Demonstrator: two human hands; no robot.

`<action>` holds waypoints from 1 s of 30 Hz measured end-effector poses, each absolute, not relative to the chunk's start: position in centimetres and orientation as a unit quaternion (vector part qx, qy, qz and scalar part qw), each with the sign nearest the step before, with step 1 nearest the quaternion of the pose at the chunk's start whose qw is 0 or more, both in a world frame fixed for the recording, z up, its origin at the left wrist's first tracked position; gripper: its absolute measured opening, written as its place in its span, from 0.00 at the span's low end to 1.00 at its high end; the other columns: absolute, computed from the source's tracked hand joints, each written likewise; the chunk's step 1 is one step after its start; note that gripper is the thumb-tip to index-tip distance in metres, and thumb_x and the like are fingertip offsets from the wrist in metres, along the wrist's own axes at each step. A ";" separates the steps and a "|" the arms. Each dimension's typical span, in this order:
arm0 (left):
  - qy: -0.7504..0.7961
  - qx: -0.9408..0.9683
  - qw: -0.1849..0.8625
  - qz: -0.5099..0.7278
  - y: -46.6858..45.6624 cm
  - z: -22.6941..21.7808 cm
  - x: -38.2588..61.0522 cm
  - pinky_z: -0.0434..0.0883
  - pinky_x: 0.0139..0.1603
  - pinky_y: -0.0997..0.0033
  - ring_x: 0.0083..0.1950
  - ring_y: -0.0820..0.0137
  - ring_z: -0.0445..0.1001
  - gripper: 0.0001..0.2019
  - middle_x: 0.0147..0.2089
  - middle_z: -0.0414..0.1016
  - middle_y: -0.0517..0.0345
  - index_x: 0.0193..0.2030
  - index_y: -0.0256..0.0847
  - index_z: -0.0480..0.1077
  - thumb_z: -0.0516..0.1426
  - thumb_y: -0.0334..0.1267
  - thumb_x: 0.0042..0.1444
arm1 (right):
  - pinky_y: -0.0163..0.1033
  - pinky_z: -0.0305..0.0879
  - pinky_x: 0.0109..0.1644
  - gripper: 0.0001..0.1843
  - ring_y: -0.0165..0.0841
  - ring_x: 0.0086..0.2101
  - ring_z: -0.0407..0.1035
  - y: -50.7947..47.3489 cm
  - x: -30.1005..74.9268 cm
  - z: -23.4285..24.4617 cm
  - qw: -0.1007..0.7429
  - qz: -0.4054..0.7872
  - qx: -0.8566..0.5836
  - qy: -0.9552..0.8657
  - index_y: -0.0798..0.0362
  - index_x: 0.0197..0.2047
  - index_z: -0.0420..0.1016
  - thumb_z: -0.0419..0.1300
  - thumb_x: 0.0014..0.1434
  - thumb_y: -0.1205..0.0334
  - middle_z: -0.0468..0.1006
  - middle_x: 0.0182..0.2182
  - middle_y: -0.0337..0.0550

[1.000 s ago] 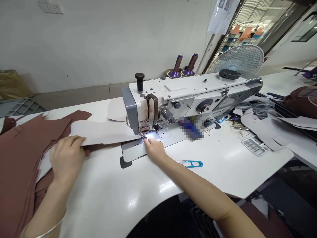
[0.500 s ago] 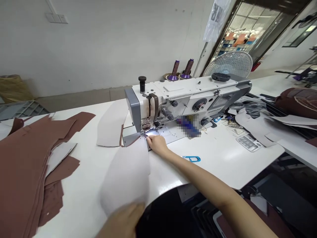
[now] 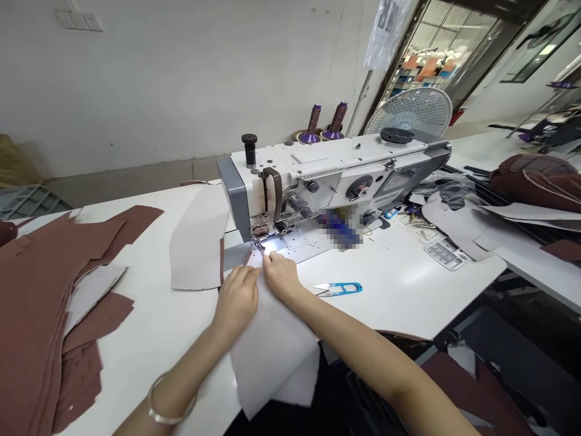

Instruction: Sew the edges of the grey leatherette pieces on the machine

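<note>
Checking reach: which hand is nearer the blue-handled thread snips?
Right hand: beside the blue-handled thread snips, not touching them. Left hand: farther away, beyond the right hand.

Pixelated object [image 3: 340, 229] beside the sewing machine [image 3: 345, 158] is illegible; needle area [image 3: 258, 245] too small to inspect; brown leather stack [image 3: 27, 303] cut off at left edge.

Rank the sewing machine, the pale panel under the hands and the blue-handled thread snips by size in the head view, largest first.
1. sewing machine
2. pale panel, though nearness to the camera may exaggerate it
3. blue-handled thread snips
</note>
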State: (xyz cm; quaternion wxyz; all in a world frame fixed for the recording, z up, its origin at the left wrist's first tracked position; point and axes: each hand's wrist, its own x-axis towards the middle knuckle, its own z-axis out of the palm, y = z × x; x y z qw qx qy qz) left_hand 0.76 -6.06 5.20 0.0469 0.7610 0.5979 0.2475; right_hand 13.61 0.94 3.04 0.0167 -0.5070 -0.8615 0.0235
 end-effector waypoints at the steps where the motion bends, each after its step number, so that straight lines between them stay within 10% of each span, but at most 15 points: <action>1: 0.593 0.766 0.027 0.248 -4.8 4.3 0.2 0.68 0.50 0.61 0.49 0.62 0.67 0.20 0.47 0.72 0.48 0.51 0.38 0.69 0.44 0.27 0.57 | 0.36 0.62 0.34 0.14 0.36 0.39 0.67 1.0 13.6 3.0 0.023 0.024 -0.507 -0.861 0.55 0.49 0.66 0.42 0.67 0.68 0.70 0.40 0.49; 30: 0.587 0.778 -0.074 0.211 0.1 0.1 -0.4 0.68 0.53 0.55 0.56 0.57 0.64 0.20 0.53 0.68 0.43 0.51 0.39 0.70 0.44 0.26 0.58 | 0.35 0.52 0.27 0.11 0.33 0.31 0.66 2.3 13.6 2.2 0.026 0.056 -0.479 -0.876 0.56 0.39 0.67 0.45 0.61 0.72 0.71 0.32 0.47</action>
